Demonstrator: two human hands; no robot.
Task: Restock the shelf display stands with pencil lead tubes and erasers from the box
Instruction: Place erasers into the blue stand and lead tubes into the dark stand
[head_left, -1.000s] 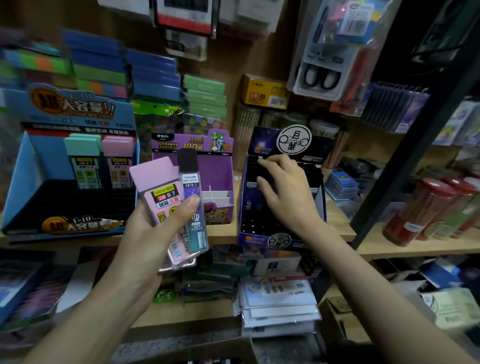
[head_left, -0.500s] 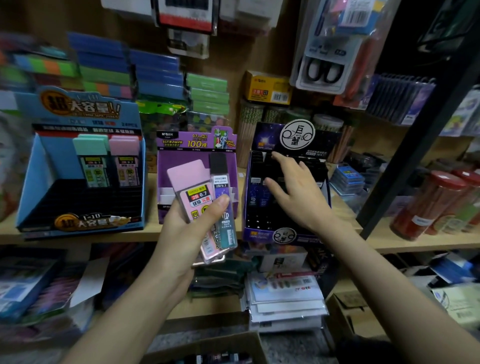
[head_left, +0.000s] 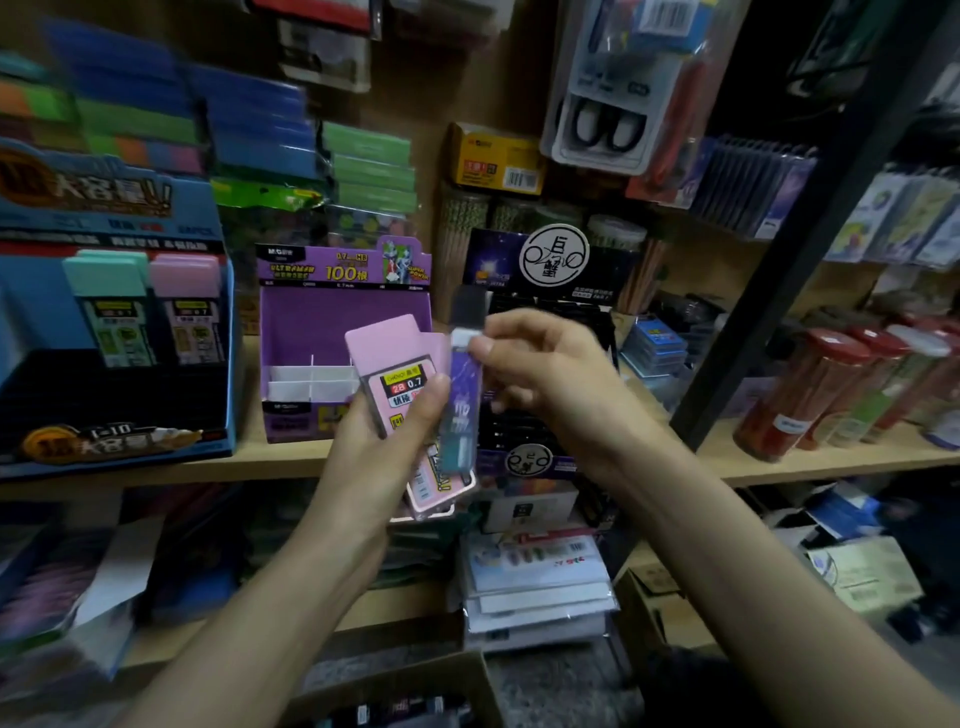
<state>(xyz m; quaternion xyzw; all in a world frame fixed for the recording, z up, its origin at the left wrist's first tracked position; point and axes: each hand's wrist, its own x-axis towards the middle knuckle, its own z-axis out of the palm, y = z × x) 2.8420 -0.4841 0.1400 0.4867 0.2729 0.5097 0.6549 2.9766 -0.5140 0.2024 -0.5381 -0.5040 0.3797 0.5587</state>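
My left hand (head_left: 382, 452) holds a small stack of pink-capped lead cases (head_left: 397, 374) upright in front of the shelf, thumb across the label. Beside them stands a slim black-capped lead tube (head_left: 462, 395), and my right hand (head_left: 540, 374) pinches it near its top. Behind the hands sit three display stands: a blue one (head_left: 111, 332) with a teal and a pink case in it, a purple one (head_left: 337, 332) with white dividers, and a dark one (head_left: 550, 270) partly hidden by my right hand. The cardboard box (head_left: 405, 696) lies at the bottom edge.
The wooden shelf (head_left: 779, 462) carries red-lidded jars (head_left: 810, 395) at the right. A black shelf post (head_left: 810, 249) slants past them. Stacked packets (head_left: 535, 582) fill the lower shelf. Scissors packs (head_left: 608, 98) hang above.
My right hand left the dark display stand and came back to the slim tube in my left hand. My left hand moved right, toward the centre.
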